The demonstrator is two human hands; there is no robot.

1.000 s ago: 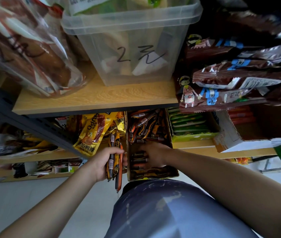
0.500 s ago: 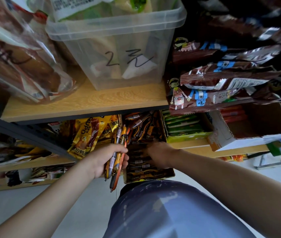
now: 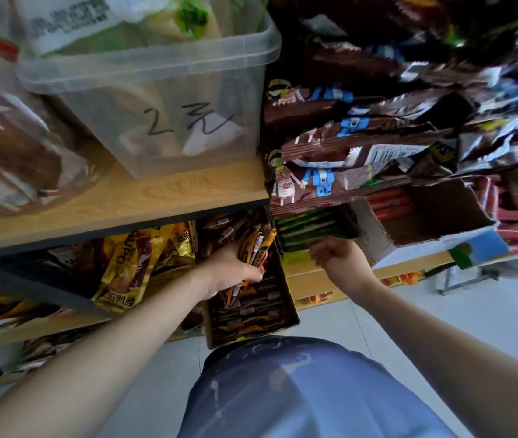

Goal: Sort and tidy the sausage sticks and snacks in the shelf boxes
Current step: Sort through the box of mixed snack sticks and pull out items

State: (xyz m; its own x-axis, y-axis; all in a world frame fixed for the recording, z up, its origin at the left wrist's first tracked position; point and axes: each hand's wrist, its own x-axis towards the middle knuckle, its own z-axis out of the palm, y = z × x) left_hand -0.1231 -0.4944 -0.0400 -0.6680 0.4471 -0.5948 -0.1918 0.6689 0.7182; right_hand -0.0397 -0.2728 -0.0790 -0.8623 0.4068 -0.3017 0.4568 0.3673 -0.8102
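Note:
My left hand (image 3: 231, 271) grips a bundle of orange-and-brown sausage sticks (image 3: 256, 246) and holds it over the brown cardboard box (image 3: 291, 306) on the lower shelf. The bundle points up and back into the box. More sausage sticks (image 3: 249, 306) lie flat in rows inside the box. My right hand (image 3: 336, 256) hovers to the right of the box, in front of the green snack box (image 3: 310, 230). Its fingers are curled and nothing shows in them.
A clear tub (image 3: 156, 99) marked "2" stands on the wooden upper shelf (image 3: 118, 203). Brown snack bags (image 3: 340, 159) pile at the right. A white carton (image 3: 434, 235) holds red sausages. Yellow duck-neck packs (image 3: 131, 267) hang left of the box.
My left hand carried the sausage bundle right and up, from beside the box to over it. My right hand left the box and moved right, toward the green box.

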